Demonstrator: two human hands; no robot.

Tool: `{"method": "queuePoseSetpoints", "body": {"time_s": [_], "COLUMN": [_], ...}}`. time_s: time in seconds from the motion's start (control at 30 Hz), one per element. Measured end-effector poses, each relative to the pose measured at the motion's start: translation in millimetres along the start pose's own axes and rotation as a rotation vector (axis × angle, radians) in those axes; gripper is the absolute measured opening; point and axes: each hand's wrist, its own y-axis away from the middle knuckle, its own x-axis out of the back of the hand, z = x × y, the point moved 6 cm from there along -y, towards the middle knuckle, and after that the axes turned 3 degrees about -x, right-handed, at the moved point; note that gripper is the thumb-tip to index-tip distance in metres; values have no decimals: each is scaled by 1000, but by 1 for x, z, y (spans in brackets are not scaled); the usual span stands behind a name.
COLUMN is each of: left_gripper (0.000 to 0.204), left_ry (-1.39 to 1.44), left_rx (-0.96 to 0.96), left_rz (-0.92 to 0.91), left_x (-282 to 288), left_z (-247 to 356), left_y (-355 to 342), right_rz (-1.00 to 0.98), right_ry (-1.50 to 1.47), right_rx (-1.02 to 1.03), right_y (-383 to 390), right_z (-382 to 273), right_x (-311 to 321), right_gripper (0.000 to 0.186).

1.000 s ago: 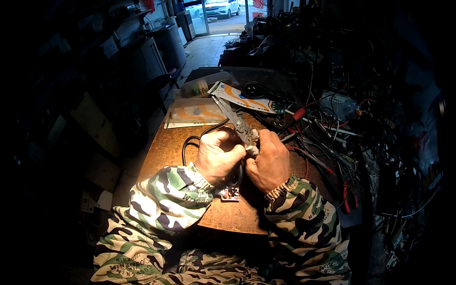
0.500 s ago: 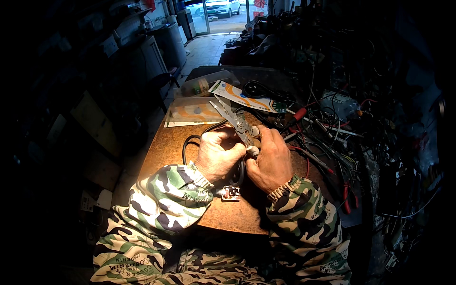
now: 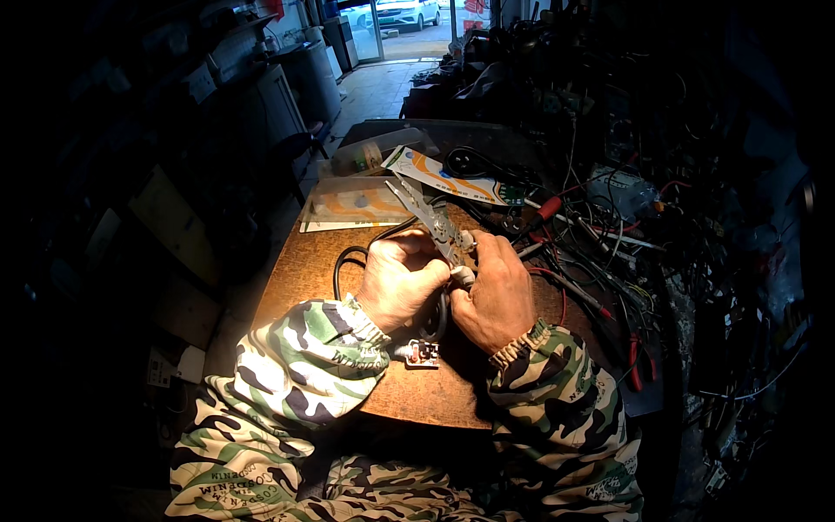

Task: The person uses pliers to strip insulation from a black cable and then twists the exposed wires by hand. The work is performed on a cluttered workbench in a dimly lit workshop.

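My right hand [image 3: 500,296] is closed round the pale handles of a wire stripper [image 3: 437,224], whose metal jaws point away and to the left. My left hand [image 3: 400,283] pinches at the near end of the tool's jaws, fingertips almost touching the right hand's. It seems to hold the end of a black cable [image 3: 337,277], though the wire itself is mostly hidden by the fingers. The cable loops on the table left of the hand and shows again below it. Near my left cuff a small open electrical part [image 3: 423,354] with coppery bits lies on the wood.
Clear-fronted orange and white packets [image 3: 357,204] lie at the table's far side, beside a coiled black cord [image 3: 470,163]. Test leads with a red grip [image 3: 549,208] and tangled wires crowd the right. Red-handled pliers [image 3: 635,361] rest at the right edge of the wooden table [image 3: 296,270].
The wire stripper's jaws have come slightly closer together. Both hands stay in almost the same place.
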Motion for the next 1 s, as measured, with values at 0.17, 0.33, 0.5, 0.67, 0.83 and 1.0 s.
{"method": "queuePoseSetpoints", "body": {"time_s": [0.17,0.33,0.5,0.67,0.83,1.0], "left_gripper": [20,18,16,11,7,7], "left_ry": [11,92,57,-73,-486,-662], "left_rx": [86,97,87,27,-298,-430], "left_rz": [24,50,50,123,216,192], "left_x": [4,2,3,8,11,5], "left_z": [-6,-7,-5,0,12,29], "left_y": [-1,-1,-1,0,-1,4], "right_rz": [-66,-68,-58,-18,-13,26], "right_ry": [10,13,3,-76,-266,-1115], "right_rx": [-62,-65,-52,-43,-379,-519], "right_y": [1,1,0,-1,-9,-9], "right_z": [2,2,1,8,26,39], "right_x": [-2,-3,-3,-2,7,-4], "right_gripper": [47,46,48,50,32,16]}}
